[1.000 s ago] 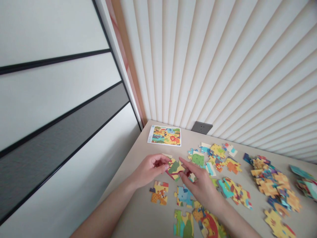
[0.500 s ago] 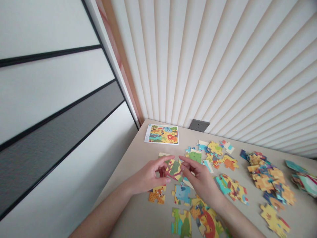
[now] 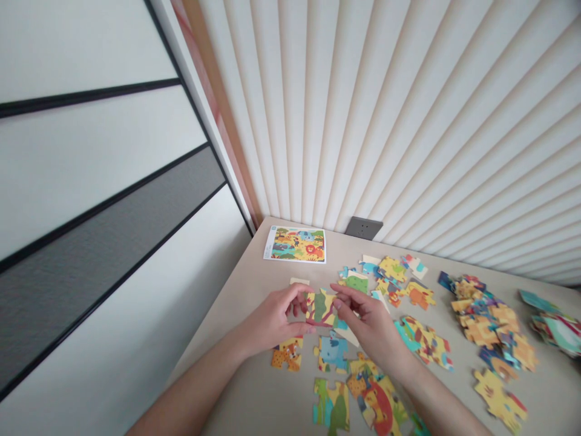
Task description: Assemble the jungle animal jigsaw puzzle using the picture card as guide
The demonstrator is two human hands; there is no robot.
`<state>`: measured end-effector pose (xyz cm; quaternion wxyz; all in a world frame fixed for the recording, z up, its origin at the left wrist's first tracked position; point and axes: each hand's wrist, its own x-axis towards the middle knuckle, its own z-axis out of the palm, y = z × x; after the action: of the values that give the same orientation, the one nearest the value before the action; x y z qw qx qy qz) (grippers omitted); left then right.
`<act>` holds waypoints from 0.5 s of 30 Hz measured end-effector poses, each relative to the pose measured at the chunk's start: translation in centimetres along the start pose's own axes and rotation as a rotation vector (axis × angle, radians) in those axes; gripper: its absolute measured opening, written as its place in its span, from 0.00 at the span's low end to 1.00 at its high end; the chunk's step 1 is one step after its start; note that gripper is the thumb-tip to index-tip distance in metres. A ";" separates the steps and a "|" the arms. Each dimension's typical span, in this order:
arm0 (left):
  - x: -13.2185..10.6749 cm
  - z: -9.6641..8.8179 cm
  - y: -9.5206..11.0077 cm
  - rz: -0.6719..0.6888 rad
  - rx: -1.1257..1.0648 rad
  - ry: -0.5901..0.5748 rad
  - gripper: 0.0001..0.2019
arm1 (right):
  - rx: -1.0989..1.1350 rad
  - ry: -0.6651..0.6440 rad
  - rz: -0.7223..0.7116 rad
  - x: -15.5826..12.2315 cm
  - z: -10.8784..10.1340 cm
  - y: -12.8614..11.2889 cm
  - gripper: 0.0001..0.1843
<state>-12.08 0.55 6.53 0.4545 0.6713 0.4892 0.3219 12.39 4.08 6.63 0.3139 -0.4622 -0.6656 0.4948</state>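
My left hand (image 3: 278,312) and my right hand (image 3: 368,316) hold a jigsaw puzzle piece (image 3: 321,307) between them, above the table. Green, yellow and dark red shapes are printed on it. My left thumb and forefinger grip its left side at the lower and upper corners. On the right side, my right thumb and forefinger pinch its edge. Just below the hands lie a leopard piece (image 3: 288,354) and a blue elephant piece (image 3: 333,352). A pale piece (image 3: 299,282) pokes out behind my left fingers.
A picture card (image 3: 297,244) of the animal scene lies at the back of the table (image 3: 247,284). Loose puzzle pieces (image 3: 420,340) spread to the right, with a larger heap (image 3: 492,324) beyond. A dark socket (image 3: 364,227) sits by the ribbed wall.
The piece between my hands has turned from tilted to nearly level, its printed face towards me. My right fingers have shifted slightly on its edge. The view has moved a little.
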 end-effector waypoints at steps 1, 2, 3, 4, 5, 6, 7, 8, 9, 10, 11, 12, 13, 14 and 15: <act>0.0 0.0 -0.1 0.008 0.003 0.006 0.28 | -0.008 0.000 0.005 -0.1 0.0 0.1 0.24; 0.0 0.1 -0.1 0.016 0.010 0.013 0.28 | -0.018 -0.003 0.010 -0.1 0.0 0.1 0.23; 0.0 0.1 -0.2 0.025 0.025 0.018 0.28 | -0.030 -0.010 0.014 -0.2 0.0 0.1 0.23; 0.0 0.2 -0.2 0.037 0.050 0.024 0.28 | -0.041 -0.016 0.017 -0.2 0.0 0.1 0.23; 0.0 0.3 -0.3 0.052 0.086 0.029 0.28 | -0.052 -0.021 0.021 -0.2 0.0 0.1 0.23; 0.1 0.4 -0.4 0.071 0.132 0.033 0.29 | -0.065 -0.027 0.026 -0.2 0.0 0.0 0.23; 0.1 0.5 -0.5 0.095 0.190 0.035 0.31 | -0.079 -0.029 0.034 -0.1 -0.1 0.0 0.23; 0.1 0.5 -0.7 0.123 0.260 0.033 0.33 | -0.096 -0.028 0.045 -0.1 -0.3 0.0 0.23; 0.2 0.4 -0.9 0.154 0.340 0.029 0.36 | -0.117 -0.022 0.060 -0.1 -0.6 0.0 0.24; 0.3 0.3 -1.1 0.184 0.426 0.027 0.38 | -0.141 -0.015 0.078 0.0 -0.9 0.2 0.24; 0.4 0.0 -1.3 0.208 0.515 0.030 0.38 | -0.168 -0.006 0.097 0.0 -1.4 0.4 0.25; 0.4 -0.4 -1.5 0.224 0.598 0.043 0.35 | -0.196 0.004 0.115 0.0 -1.8 0.7 0.25; 0.5 -0.9 -1.7 0.229 0.670 0.065 0.29 | -0.222 0.014 0.133 0.0 -2.3 1.1 0.25; 0.6 -1.5 -1.9 0.225 0.729 0.090 0.23 | -0.241 0.021 0.148 -0.1 -2.8 1.5 0.25; 0.6 -2.2 -2.1 0.214 0.773 0.117 0.17 | -0.252 0.024 0.159 -0.2 -3.2 2.0 0.26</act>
<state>-14.56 2.01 5.36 0.1040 0.8203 0.5266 0.1973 15.90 5.29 5.79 0.2209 -0.5553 -0.6799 0.4249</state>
